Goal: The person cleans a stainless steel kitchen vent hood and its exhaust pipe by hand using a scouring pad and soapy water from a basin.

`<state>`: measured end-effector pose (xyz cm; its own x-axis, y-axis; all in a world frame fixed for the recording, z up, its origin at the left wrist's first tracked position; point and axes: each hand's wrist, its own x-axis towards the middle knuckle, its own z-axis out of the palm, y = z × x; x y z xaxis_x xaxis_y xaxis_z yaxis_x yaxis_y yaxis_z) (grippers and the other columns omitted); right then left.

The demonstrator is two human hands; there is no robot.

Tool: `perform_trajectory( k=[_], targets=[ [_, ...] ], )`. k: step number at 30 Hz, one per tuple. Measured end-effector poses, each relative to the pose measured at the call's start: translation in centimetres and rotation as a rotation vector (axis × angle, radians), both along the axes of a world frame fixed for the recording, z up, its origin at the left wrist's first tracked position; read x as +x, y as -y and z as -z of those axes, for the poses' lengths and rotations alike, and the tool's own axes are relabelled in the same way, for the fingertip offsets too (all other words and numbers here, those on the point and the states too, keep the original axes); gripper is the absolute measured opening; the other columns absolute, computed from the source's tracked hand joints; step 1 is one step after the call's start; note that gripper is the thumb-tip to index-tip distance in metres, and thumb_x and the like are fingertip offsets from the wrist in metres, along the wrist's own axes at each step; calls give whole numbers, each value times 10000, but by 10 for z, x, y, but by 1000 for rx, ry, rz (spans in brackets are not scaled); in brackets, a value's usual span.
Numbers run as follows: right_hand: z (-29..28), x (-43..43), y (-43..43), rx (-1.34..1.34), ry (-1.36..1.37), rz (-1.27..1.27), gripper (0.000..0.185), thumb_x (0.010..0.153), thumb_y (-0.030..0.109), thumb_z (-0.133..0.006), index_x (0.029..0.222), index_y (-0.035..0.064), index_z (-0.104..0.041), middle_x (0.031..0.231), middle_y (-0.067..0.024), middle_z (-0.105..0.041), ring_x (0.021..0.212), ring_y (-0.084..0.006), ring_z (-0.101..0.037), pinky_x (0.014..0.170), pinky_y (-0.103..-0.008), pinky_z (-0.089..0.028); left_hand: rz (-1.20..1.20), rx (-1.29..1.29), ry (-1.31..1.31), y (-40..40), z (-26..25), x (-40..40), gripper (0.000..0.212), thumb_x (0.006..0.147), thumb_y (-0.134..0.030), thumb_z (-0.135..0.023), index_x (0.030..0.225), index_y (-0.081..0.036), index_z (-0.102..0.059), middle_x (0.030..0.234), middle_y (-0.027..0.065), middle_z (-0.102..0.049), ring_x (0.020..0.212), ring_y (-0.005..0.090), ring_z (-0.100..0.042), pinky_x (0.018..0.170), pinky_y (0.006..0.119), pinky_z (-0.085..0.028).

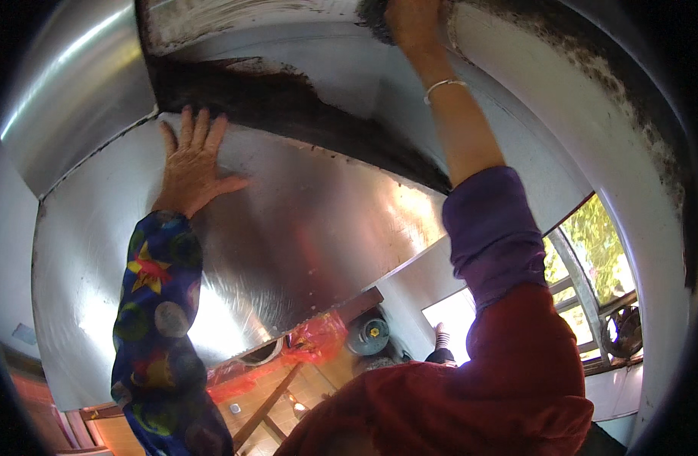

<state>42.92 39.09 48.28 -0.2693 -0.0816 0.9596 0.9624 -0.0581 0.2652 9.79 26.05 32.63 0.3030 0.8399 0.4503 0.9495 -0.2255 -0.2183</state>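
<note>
My left hand (192, 162) lies with spread fingers on a shiny metal panel (292, 228), its fingertips at the edge of a blackened, sooty strip (258, 97). At the top edge of the picture, my right hand (416, 23) is closed on a dark, bristly scrubbing pad (374, 20), partly cut off by the frame. The pad is against a pale surface (337, 62) beyond the dark strip. A bracelet circles my right wrist. A patterned sleeve covers my left forearm.
Curved sheet metal (81, 85) stands at upper left. A grimy pale rim (600, 91) arcs along the right. Below are a gas cylinder (369, 333), red plastic (320, 339) and a tiled floor (320, 382). A window (594, 251) and a fan (623, 330) are at right.
</note>
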Motion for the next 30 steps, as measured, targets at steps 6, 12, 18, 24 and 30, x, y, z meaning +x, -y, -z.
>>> perform_trajectory(
  k=[6, 12, 18, 24, 30],
  targets=[
    [71, -12, -34, -73, -231, -333, 431, 821, 41, -582, 1252, 39, -573, 1330, -213, -478, 1208, -404, -454, 1015, -445, -386, 8, -21, -61, 0, -15, -15, 1061, 614, -525, -802, 1458, -115, -308, 1495, 204, -297, 1428, 383, -173, 1136, 616, -38],
    [121, 7, -75, -257, -758, -942, 443, 866, -61, -560, 1301, -30, -480, 1378, -209, -392, 1259, -349, -420, 1054, -389, -368, 86, -102, -131, -15, -41, -16, 982, 651, -560, -766, 1428, -110, -368, 1462, 222, -348, 1406, 386, -231, 1152, 567, -88],
    [93, -1, -90, -173, -1804, -2217, 317, 940, 87, -491, 1243, 12, -543, 1208, -167, -587, 1087, -296, -564, 985, -341, -422, 108, -91, -109, -27, -32, -37, 888, 686, -590, -723, 1382, -120, -438, 1423, 221, -389, 1355, 417, -291, 1122, 580, -166],
    [117, 71, -221, -817, -844, -1355, 492, 1032, 283, -352, 1431, -4, -330, 1438, -124, -414, 1270, -305, -420, 1083, -391, -358, 139, -28, -181, -30, -39, -25, 912, 684, -582, -745, 1398, -137, -395, 1414, 222, -358, 1334, 449, -280, 1092, 629, -179],
    [112, 59, -261, -744, -737, -1542, 414, 1036, 231, -311, 1388, 37, -408, 1428, -108, -441, 1247, -266, -459, 1076, -347, -371, 112, -21, -217, -30, -39, -21, 886, 667, -611, -728, 1362, -137, -452, 1413, 208, -378, 1330, 439, -297, 1079, 626, -207]
  ],
)
